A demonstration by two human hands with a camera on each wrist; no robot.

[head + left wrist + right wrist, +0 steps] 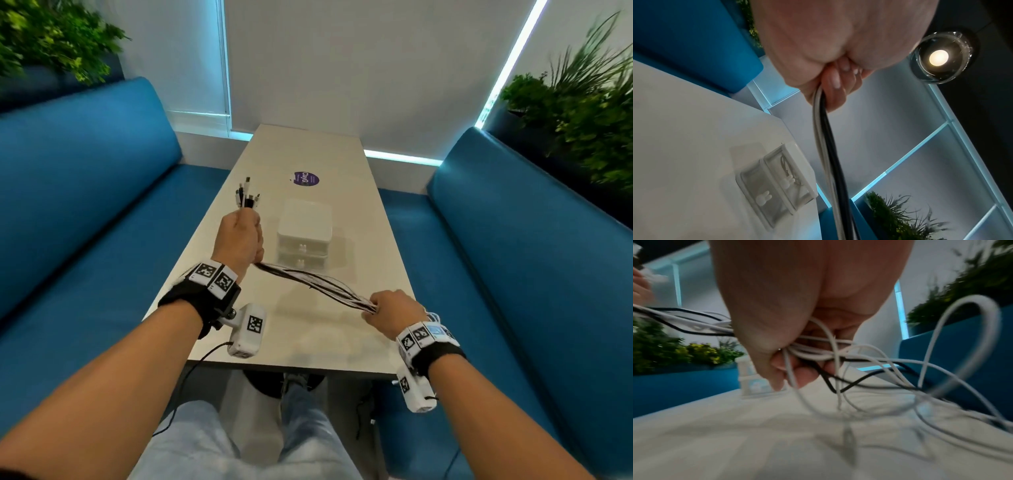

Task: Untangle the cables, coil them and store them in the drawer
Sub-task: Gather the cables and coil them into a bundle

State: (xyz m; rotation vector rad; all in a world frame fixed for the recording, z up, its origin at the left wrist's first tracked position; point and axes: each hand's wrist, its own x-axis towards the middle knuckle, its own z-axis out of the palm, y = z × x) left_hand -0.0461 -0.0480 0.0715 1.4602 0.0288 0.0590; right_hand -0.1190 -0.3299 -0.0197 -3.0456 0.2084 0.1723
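Observation:
A bundle of several black and white cables [315, 284] stretches between my two hands above the white table [308, 335]. My left hand [239, 236] grips the bundle in a fist, with the plug ends [247, 196] sticking out past it. My right hand [390, 310] holds the other part near the table's right edge, and loose loops [890, 363] trail from it onto the tabletop. A small white two-drawer box [304, 233] stands just right of my left hand. Both drawers [777, 191] are closed, and a cable shows through one translucent front.
Blue benches [85, 222] run along both sides of the narrow table. A purple round sticker [306, 178] lies on the table beyond the drawer box. Plants [575, 113] stand behind the benches. My legs are under the near table edge.

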